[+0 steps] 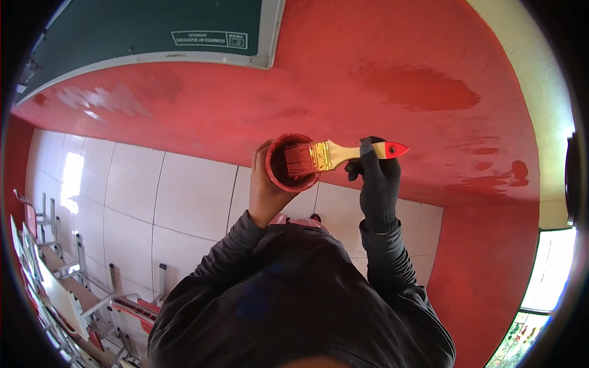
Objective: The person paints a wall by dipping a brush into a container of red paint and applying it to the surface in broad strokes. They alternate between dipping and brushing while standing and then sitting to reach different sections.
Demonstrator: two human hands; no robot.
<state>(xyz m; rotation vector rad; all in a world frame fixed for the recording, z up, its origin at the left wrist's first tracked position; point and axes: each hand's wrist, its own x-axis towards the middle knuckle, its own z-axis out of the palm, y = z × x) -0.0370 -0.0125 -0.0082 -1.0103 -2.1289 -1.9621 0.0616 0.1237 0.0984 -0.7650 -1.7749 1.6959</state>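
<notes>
My bare left hand (262, 187) is wrapped round a small cup of red paint (274, 175), its open top facing me. In a black glove, my right hand (379, 184) grips the wooden handle of a paintbrush (343, 153) with a red handle tip. The brush lies level, its red-coated bristles over the mouth of the cup and its yellow-looking ferrule across the rim. Just beyond both hands rises the red wall (307, 104), with a darker, wet-looking red patch (423, 88) at the upper right and smaller dark dabs lower down.
A green board (141, 30) with a pale frame hangs on the wall at upper left. Stacked chairs and desks (67, 288) stand at lower left on the white tiled floor (184, 190). A window (546, 270) is at the right, below a yellowish wall strip (521, 49).
</notes>
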